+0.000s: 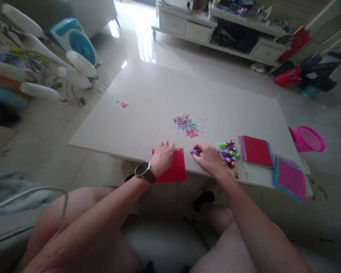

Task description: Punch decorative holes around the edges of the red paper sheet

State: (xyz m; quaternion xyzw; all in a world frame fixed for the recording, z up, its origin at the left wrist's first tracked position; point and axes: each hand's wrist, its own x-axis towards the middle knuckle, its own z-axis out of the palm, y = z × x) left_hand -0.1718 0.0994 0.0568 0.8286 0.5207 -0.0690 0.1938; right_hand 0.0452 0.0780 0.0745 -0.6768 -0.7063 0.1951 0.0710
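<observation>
A red sheet lies at the table's front edge and hangs over it, with a row of small punched marks along its far edge. My left hand rests on the sheet's left part, fingers stretched forward and holding nothing. Just right of the sheet, my right hand is closed around a small purple craft punch with an eye-like white spot. Beside that hand lies a cluster of similar punches in purple, green and red. Beyond the hands is a scattered pile of coloured paper bits.
A stack of red sheets and a stack of pink and blue perforated sheets lie at the table's right. A few pink bits lie far left on the white table. A pink basket stands beyond the right edge.
</observation>
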